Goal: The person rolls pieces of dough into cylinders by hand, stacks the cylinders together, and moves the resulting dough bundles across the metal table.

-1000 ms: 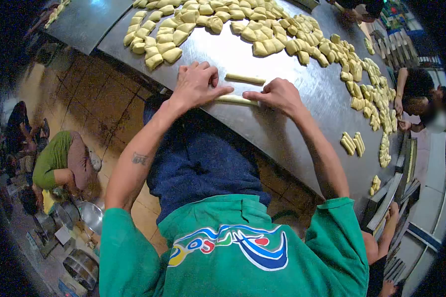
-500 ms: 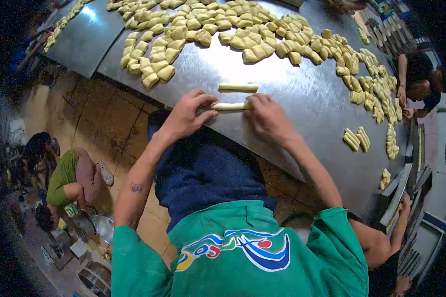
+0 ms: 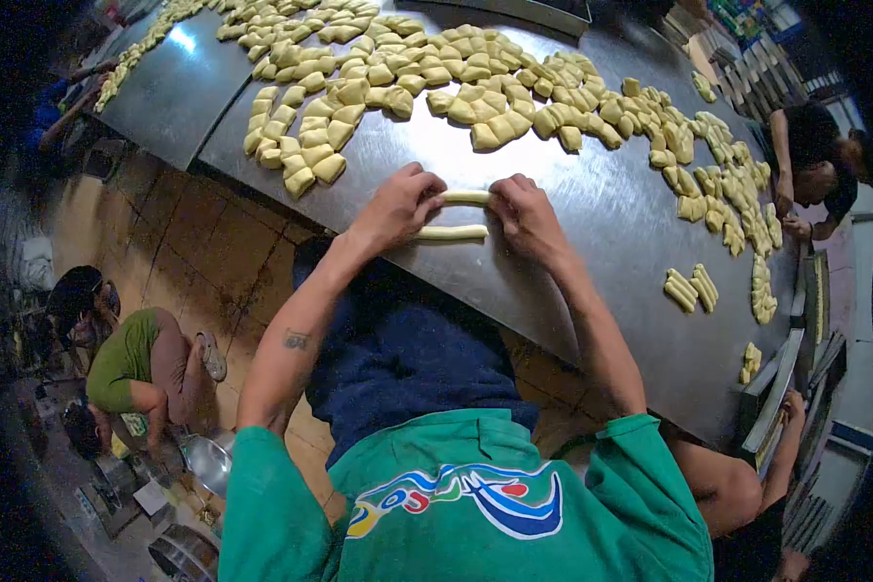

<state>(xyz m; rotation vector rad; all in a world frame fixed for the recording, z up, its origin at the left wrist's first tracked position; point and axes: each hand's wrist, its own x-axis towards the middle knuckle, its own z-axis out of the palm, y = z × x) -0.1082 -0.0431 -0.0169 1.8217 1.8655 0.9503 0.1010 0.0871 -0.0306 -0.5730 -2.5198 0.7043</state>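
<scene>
Both my hands hold one pale yellow dough roll [image 3: 467,197] by its ends above the metal table [image 3: 592,194]. My left hand [image 3: 404,204] closes its fingers on the left end. Around the right end, the fingers of my right hand [image 3: 526,215] are pinched. A second dough roll [image 3: 454,233] lies nearer the table edge, its left end beside my left hand. Beyond my hands, many dough pieces [image 3: 500,116] are spread in a long band across the table.
Short dough rolls [image 3: 692,289] lie in two groups at the right. Co-workers stand at the right edge beside long metal trays [image 3: 778,393]. Other people crouch on the floor at the left near a metal bowl [image 3: 207,464]. A metal tray [image 3: 533,15] sits at the far edge.
Both hands have moved from the nearer roll to the farther one and now grip its ends. The nearer roll has been let go and lies on the table.
</scene>
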